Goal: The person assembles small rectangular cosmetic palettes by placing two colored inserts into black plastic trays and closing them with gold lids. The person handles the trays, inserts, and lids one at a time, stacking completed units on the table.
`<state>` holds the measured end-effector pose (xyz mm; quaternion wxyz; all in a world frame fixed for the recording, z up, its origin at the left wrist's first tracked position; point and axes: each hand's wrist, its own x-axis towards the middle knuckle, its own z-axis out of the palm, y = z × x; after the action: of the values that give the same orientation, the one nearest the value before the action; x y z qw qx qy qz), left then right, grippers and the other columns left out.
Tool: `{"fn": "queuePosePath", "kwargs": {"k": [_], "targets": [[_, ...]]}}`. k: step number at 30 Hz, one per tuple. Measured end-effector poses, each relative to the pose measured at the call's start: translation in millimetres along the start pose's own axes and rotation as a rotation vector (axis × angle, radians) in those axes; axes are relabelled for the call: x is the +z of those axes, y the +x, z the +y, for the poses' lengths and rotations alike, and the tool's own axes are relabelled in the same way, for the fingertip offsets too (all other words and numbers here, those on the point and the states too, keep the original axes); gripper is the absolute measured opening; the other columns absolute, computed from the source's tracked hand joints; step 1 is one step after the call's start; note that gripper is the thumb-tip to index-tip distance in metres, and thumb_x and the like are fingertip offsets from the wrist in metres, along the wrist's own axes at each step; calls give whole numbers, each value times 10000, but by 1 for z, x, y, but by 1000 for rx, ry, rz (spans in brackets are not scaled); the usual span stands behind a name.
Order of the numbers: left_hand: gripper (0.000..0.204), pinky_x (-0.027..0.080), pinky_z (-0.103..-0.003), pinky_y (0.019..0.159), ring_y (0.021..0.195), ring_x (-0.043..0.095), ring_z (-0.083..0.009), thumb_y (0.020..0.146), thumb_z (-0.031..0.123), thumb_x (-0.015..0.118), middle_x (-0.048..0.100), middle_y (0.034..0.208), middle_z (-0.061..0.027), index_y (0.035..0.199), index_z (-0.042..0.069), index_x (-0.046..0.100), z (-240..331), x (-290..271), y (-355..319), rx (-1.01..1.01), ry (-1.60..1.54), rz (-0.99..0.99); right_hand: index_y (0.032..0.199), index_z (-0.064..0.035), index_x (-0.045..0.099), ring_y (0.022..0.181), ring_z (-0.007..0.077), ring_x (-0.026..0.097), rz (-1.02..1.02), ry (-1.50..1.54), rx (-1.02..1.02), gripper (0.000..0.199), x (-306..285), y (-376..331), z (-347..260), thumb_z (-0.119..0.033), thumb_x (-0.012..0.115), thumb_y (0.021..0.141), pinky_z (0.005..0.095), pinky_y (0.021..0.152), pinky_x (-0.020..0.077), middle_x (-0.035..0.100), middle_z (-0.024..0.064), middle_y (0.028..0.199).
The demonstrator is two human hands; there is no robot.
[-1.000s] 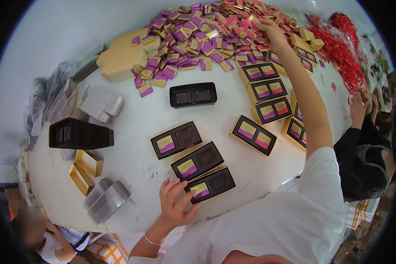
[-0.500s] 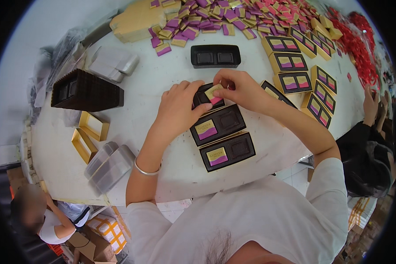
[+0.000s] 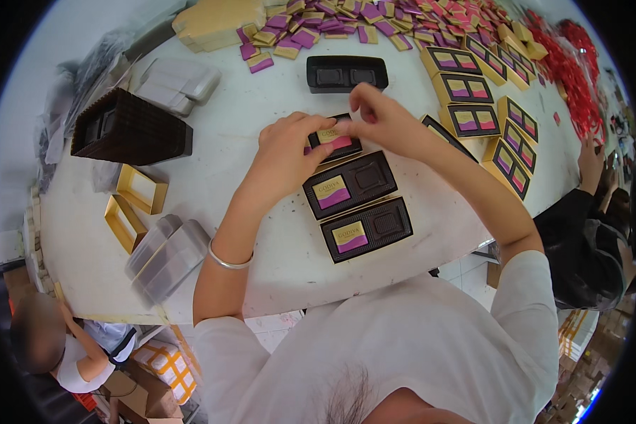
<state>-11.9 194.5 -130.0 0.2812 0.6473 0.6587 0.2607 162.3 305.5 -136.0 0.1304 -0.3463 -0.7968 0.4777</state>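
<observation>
1. Nearest on the white worktop, a gold-edged black box held a gold-and-purple piece at left; its right compartment lay empty.
2. Just beyond, a second box was filled the same way, by half.
3. At a third box, the step in hand appeared to be seating a pink-and-gold piece over the right-hand part. The left hand arched over the left end, its pressure impossible to tell; the right hand had its thumb at the piece's far edge, forefinger curled apart. The next move, by all signs, called for a level press, then clear fingers.
4. Farther off stood an empty two-well black tray.
5. To the right, finished-looking boxes held purple-and-pink pairs, short of a loose heap of wrapped pieces.
</observation>
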Motion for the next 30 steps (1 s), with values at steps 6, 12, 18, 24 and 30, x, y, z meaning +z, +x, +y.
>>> {"fn": "queuePosePath", "kwargs": {"k": [6, 12, 18, 24, 30], "targets": [[284, 356, -483, 1003, 948, 595, -246, 830, 111, 651, 606, 1143, -75, 1114, 105, 637, -5, 15, -8, 193, 215, 243, 1023, -52, 519, 664, 101, 529, -141, 798, 178, 207, -23, -30, -9, -62, 468, 823, 227, 580, 407, 533, 21, 800], [280, 253, -567, 1062, 1129, 521, -271, 842, 230, 641, 566, 1199, -93, 1104, 136, 666, -16, 14, -9, 196, 182, 152, 1027, -46, 596, 752, 85, 577, -90, 816, 235, 230, -13, -50, -4, -36, 669, 810, 210, 658, 438, 620, 15, 885], [373, 201, -582, 1079, 1246, 423, -301, 819, 345, 664, 501, 1290, -118, 1132, 141, 654, -18, 9, -16, 206, 249, 84, 990, -46, 594, 749, 66, 562, -28, 799, 229, 189, -16, -61, -1, -59, 681, 823, 213, 629, 447, 620, 9, 877], [606, 175, -638, 1055, 1239, 420, -313, 731, 455, 719, 472, 1302, -104, 1225, 143, 556, -4, 1, -18, 318, 314, 222, 1158, -39, 505, 719, 79, 558, 0, 304, -70, 356, -11, -75, -12, 12, 642, 834, 229, 616, 453, 607, 26, 887], [581, 257, -490, 1022, 1078, 500, -281, 710, 323, 767, 569, 1153, -71, 1202, 121, 534, 19, 11, -31, 334, -57, 83, 1287, -130, 461, 865, 182, 589, -398, 41, -291, 589, -18, -58, -46, 102, 625, 771, 283, 726, 479, 493, 73, 1015]]}}
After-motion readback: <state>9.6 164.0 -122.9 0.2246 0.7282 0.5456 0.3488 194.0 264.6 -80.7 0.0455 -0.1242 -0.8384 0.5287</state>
